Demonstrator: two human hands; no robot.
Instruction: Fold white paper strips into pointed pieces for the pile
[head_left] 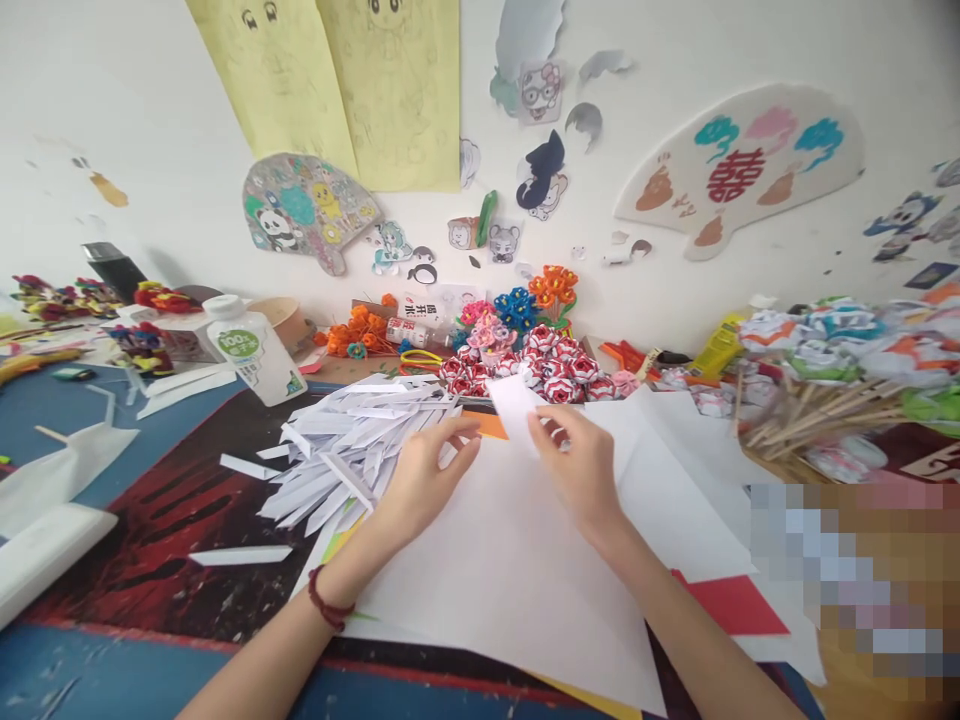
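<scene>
My right hand (577, 465) pinches a small white paper piece (514, 400) between thumb and fingers, above a large white sheet (510, 570). To its left, my left hand (427, 470) is held with curved fingers, thumb and forefinger a little apart and nothing visible between them. A dark red cord bracelet (328, 600) circles the left wrist. Beside that hand lies a heap of folded white paper strips (337, 450). One loose folded strip (240, 556) rests on the dark mat. An orange paper (484, 425) shows just behind the hands.
A white bottle (255, 350) stands back left. Red-and-white paper flowers (551, 365) and orange flowers (360, 330) line the wall. Bundled flowers on wooden sticks (825, 420) lie at right, near a red paper (739, 605). A white object (52, 560) sits at the left edge.
</scene>
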